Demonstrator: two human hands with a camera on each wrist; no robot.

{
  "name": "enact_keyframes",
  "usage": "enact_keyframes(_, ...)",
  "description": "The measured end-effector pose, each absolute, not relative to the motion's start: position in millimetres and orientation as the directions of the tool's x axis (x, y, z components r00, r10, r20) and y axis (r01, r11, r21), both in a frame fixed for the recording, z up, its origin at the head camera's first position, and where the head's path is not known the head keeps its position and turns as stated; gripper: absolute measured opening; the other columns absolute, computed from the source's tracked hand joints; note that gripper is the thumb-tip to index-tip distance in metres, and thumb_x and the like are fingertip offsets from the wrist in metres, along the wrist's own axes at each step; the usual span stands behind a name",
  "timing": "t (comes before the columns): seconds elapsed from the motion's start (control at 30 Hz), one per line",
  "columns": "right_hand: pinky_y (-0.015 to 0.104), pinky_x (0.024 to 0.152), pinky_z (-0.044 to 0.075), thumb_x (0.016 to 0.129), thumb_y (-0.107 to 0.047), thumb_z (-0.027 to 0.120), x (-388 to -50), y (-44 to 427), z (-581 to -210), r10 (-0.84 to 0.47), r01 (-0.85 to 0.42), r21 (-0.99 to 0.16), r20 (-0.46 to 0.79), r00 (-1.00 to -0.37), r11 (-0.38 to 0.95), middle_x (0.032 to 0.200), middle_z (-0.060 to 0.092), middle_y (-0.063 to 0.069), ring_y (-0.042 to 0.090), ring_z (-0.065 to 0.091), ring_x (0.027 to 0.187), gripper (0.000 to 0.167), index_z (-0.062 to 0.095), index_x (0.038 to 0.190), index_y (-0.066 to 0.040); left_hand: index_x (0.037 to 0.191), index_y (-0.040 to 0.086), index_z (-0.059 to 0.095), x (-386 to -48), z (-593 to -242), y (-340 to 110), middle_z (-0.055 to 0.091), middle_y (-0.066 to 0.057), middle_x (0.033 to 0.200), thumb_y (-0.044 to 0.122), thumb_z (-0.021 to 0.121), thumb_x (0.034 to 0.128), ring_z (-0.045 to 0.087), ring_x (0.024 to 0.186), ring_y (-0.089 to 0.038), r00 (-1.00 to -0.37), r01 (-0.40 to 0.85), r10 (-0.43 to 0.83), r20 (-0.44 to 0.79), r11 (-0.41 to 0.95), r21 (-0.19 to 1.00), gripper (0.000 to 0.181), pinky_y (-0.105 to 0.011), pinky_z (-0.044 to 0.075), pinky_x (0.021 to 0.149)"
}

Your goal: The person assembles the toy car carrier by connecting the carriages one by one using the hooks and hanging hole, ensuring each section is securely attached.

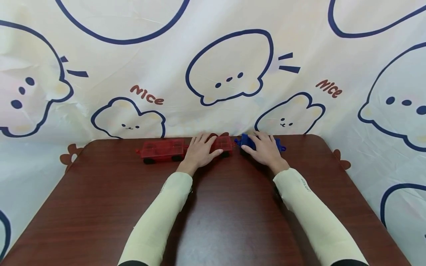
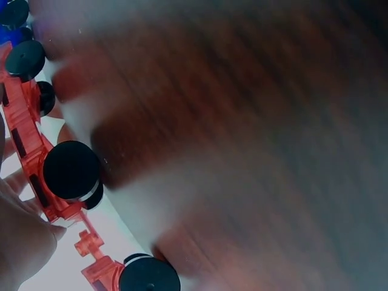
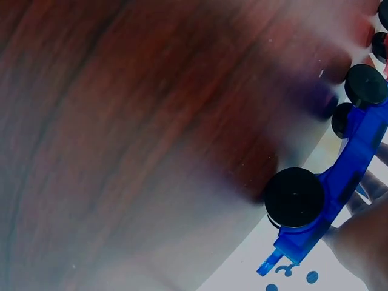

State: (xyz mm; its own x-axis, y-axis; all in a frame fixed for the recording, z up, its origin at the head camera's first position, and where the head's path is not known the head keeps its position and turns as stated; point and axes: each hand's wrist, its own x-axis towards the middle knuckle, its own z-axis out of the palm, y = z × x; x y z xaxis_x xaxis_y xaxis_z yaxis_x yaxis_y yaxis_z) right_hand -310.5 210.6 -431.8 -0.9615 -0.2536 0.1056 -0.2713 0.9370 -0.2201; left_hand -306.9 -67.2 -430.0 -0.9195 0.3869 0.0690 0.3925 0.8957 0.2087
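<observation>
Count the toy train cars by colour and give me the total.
Red: 2 (the left red car, and the red car in the left hand's grip)
Blue: 1 (the blue car, in the right hand's grip)
Total: 3

Red wagons [image 1: 162, 148], blue wagon [image 3: 354, 154]

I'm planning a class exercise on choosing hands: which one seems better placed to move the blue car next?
Probably the right hand: it grips the blue car, while the left hand is occupied with the nearer red car.
</observation>
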Motion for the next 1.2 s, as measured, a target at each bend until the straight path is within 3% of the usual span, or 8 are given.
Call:
enact_keyframes(0.53, 0.067, 0.116, 0.013, 0.099, -0.067, 0.044, -314.8, 212.5, -431.0, -0.24, -0.253, -0.213, 0.089, -0.967, 0.944, 0.162, 0.031, 0.013, 0.036, 0.024, 0.149, 0.076, 0.043, 0.155, -0.016, 0.158, 0.018, 0.038, -308.1, -432.7, -59.2, 0.03, -0.011, 0.162, 0.066, 0.044, 0.0997, 0.019, 0.151, -0.033, -0.916, 0.402, 0.397, 0.064, 0.895, 0.195, 0.076, -0.056, 0.013, 0.121)
enact_keyframes(1.2, 0.067, 0.117, 0.011, 0.095, -0.074, 0.045, -317.8, 211.5, -432.5, -0.255, -0.264, -0.223, 0.068, -0.965, 0.939, 0.159, 0.038, 0.015, 0.04, 0.029, 0.147, 0.087, 0.043, 0.155, -0.012, 0.158, 0.02, 0.038, -311.5, -434.8, -56.9, 0.035, -0.013, 0.157, 0.067, 0.046, 0.0986, 0.027, 0.147, -0.032, -0.919, 0.392, 0.389, 0.06, 0.894, 0.216, 0.076, -0.058, 0.012, 0.12)
